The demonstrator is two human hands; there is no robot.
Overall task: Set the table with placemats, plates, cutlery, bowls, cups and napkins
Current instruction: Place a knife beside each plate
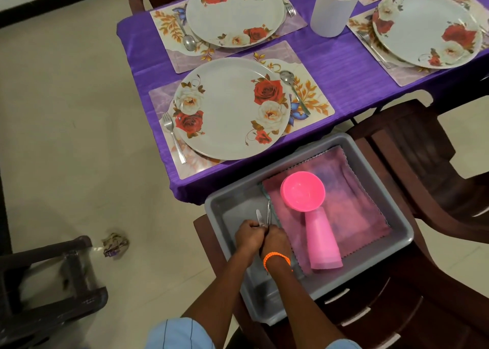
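Both my hands are down in a grey tub [397, 197] that stands on a brown chair. My left hand [248, 236] grips a table knife [260, 218] whose blade points up toward the table. My right hand [276, 240], with an orange band on its wrist, holds a second thin piece of cutlery [268, 212] right beside it. In the tub lie a stack of pink bowls [303, 191] and a pink cup [323, 242] on its side, on pink-purple napkins [354, 205]. On the purple table, the near placemat [312, 94] carries a rose plate [231, 107], a fork [173, 136] and a spoon [292, 86].
Two more settings with rose plates [234, 11] [426, 28] lie farther back. A white pot [336, 4] stands between them. Brown chairs [423, 150] stand at the right, a dark stool [53, 282] at the lower left, and a crumpled wrapper [115, 244] on the tiled floor.
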